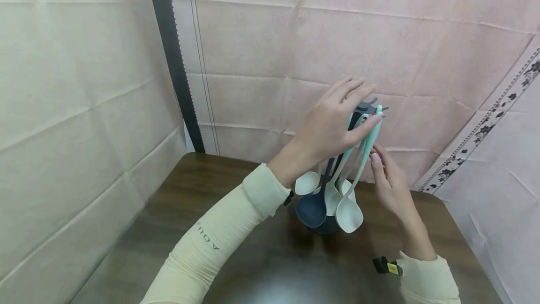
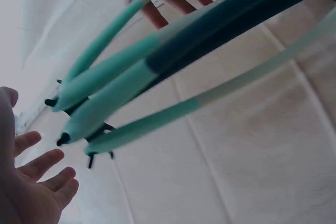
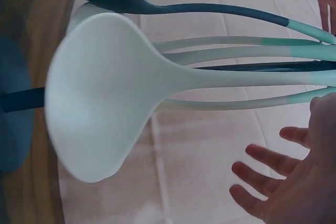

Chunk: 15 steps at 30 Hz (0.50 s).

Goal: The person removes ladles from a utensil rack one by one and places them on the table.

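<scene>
Several utensils with mint-green handle ends hang from the hooks of a dark utensil stand [image 1: 366, 106]. At the front are a dark blue ladle [image 1: 311, 210] and a white ladle [image 1: 349, 216], which looms large in the right wrist view. My left hand [image 1: 331, 118] is raised beside the top of the stand, fingers extended; in the left wrist view it is apart from the mint handle ends [image 2: 113, 100]. Right of the handles is my right hand [image 1: 392, 184], its fingers spread and holding nothing in the right wrist view. Other utensil heads are partly hidden behind the front ones.
The stand's round dark base [image 3: 14, 129] rests on a brown wooden table [image 1: 253, 247], towards its back edge. Pale creased cloth [image 1: 253, 107] hangs behind and at both sides. Both sleeves [image 1: 223, 233] are pale, with a dark strap [image 1: 381, 265] at the right wrist.
</scene>
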Tool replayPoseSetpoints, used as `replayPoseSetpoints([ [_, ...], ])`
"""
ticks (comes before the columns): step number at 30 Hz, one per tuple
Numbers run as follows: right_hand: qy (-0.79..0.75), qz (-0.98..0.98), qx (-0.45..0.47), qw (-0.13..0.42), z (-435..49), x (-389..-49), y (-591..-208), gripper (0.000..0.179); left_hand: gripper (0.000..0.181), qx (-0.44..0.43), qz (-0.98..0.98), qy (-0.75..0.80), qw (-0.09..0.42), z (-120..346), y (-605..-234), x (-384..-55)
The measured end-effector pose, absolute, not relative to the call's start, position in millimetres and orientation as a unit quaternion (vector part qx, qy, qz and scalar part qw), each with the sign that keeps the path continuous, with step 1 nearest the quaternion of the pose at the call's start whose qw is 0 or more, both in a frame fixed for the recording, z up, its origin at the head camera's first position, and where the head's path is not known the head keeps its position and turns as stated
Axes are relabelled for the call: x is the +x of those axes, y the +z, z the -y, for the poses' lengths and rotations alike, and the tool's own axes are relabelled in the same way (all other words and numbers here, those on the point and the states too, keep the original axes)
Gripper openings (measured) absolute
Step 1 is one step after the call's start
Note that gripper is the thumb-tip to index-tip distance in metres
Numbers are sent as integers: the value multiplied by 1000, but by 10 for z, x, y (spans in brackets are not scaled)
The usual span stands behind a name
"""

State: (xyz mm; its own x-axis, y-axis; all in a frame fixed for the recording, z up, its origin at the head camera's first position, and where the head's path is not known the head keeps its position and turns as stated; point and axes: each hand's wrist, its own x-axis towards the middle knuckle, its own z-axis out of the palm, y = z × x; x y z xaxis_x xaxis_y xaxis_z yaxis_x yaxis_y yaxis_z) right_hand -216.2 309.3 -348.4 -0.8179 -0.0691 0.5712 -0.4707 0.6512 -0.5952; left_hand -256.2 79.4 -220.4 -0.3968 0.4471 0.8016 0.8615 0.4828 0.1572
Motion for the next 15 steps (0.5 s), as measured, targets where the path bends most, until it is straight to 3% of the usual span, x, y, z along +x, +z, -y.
replayPoseSetpoints([
  [6, 396, 861, 177, 266, -3088, -2232, -3421, 48, 56, -383, 845, -197, 319, -1011, -2005, -2502],
  [15, 433, 845, 194, 246, -2995, -2285, -3406, 52, 51, -319, 894, -96, 300, -1197, -2107, -2523],
])
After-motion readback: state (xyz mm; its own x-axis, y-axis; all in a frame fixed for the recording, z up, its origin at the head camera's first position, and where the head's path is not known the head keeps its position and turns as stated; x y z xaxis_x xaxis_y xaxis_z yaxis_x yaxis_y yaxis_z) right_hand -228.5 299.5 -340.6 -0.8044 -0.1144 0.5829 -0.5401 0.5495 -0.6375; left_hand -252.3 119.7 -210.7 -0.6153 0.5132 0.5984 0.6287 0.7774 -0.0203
